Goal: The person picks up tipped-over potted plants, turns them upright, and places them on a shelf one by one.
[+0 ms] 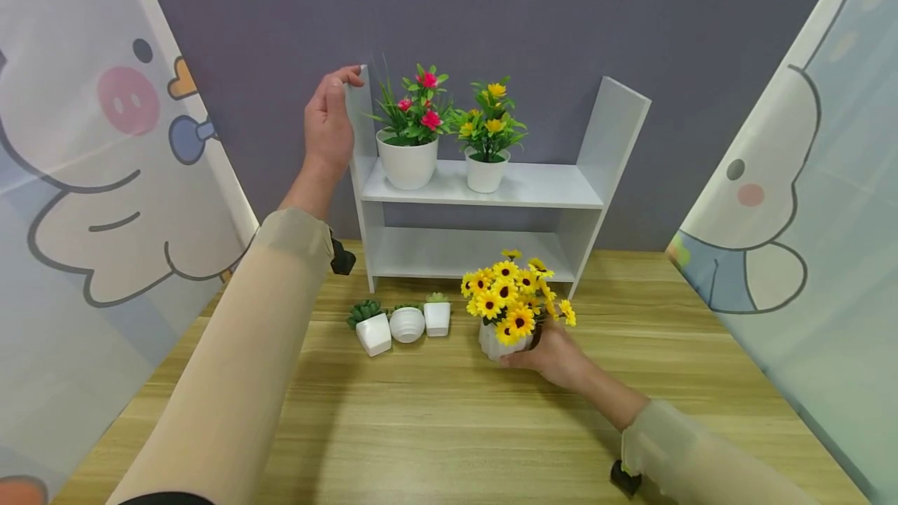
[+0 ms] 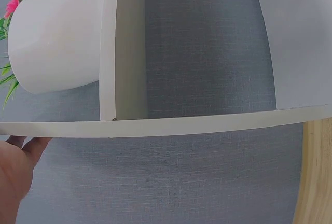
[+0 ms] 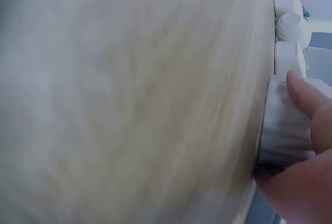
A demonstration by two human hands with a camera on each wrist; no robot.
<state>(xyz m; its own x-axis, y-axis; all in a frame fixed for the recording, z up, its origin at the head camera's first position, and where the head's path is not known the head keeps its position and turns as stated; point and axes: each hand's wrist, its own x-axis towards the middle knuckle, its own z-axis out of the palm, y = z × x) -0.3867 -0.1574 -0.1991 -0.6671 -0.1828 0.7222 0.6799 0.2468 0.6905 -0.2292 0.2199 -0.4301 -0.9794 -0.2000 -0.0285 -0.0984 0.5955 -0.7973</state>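
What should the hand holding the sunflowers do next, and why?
Maybe the right hand should raise the sunflower pot a little, toward the lower shelf. It already grips that pot, the shelf is just behind, and a pink-flowered pot and a smaller yellow-flowered pot already stand on the upper shelf.

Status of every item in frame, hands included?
Left hand: touching the shelf, left side
Right hand: gripping the sunflower pot
Sunflower pot: upright, flowers up
Red-flower pot: upright, upper tier
Yellow-flower pot: upright, same tier
Three small pots: on table, tilt unclear
Shelf: upright on table
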